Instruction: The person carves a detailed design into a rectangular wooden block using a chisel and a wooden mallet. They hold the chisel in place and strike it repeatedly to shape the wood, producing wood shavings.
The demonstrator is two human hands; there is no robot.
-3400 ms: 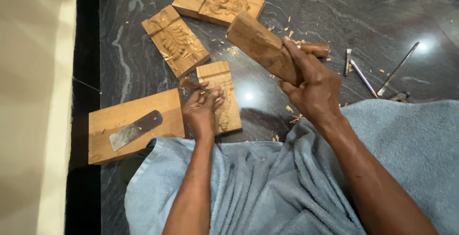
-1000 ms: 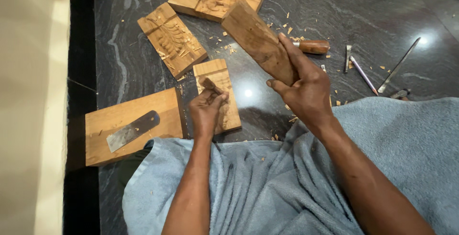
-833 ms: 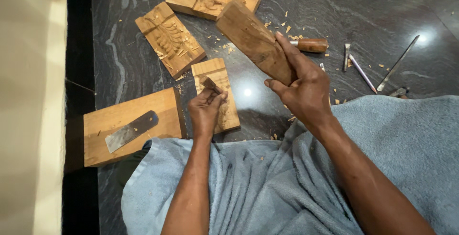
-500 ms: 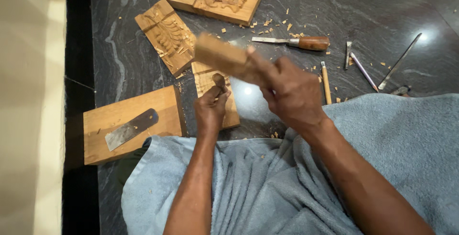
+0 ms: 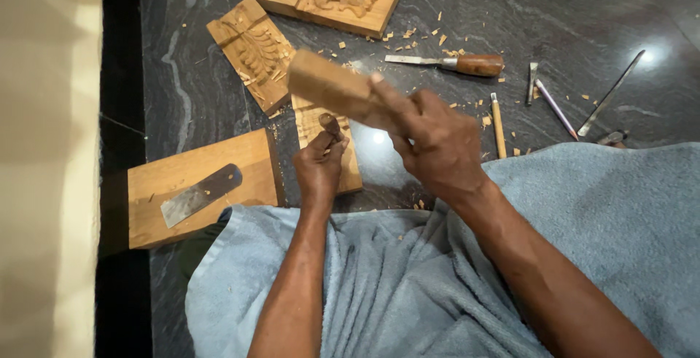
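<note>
The left hand [image 5: 319, 167] is closed around a small chisel [image 5: 329, 123], whose wooden top shows above the fist, and it holds the tool upright on a narrow carved wooden block [image 5: 348, 160] lying on the dark stone floor [image 5: 467, 8]. The right hand [image 5: 437, 143] grips a wooden mallet [image 5: 332, 88], which is blurred and hangs just above the chisel top. The block already shows some cut lines near its far end, so I judge the carving is begun but far from finished; two other carved blocks [image 5: 254, 50] lie behind it with richer relief, and chips are scattered around. A plain board [image 5: 200, 183] with a flat metal blade [image 5: 198, 194] on it rests to the left, and several tools, one with a wooden handle [image 5: 446, 63], lie to the right. A blue towel [image 5: 408, 285] covers the lap. Compared with a second ago, the mallet is now lower and nearer to the chisel; before it was raised high toward the far blocks, hiding the handled tool.
</note>
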